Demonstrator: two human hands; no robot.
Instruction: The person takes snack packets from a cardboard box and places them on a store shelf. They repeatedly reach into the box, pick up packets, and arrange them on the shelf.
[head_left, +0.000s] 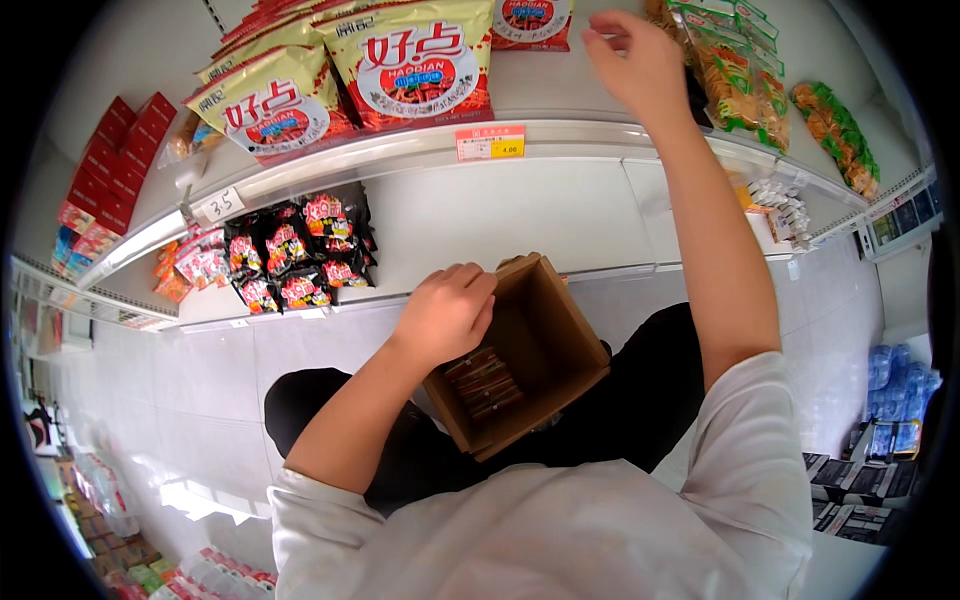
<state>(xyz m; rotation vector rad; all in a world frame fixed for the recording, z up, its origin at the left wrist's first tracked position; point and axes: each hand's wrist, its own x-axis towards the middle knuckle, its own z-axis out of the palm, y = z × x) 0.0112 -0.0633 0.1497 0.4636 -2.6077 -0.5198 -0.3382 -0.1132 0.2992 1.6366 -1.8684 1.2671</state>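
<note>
My left hand (448, 311) grips the left rim of an open cardboard box (559, 322), its fingers curled over the edge. The box sits tilted between my knees. Inside, a row of thin reddish-brown packets (486, 382) lies along the near left side; the rest of the interior is in shadow. My right hand (637, 64) is raised over the upper shelf, fingers bent and slightly apart, with nothing visible in it. To its left stand red and yellow snack bags (424, 64), and to its right are clear snack packs with green trim (724, 75).
A price tag (490, 142) is on the upper shelf's front edge. Black snack packets (300, 251) lie on the lower shelf (495, 214). Red boxes (112, 165) are stacked at far left. Blue-tinted bottles (896, 382) stand on the right. Light tiles (180, 382) cover the floor.
</note>
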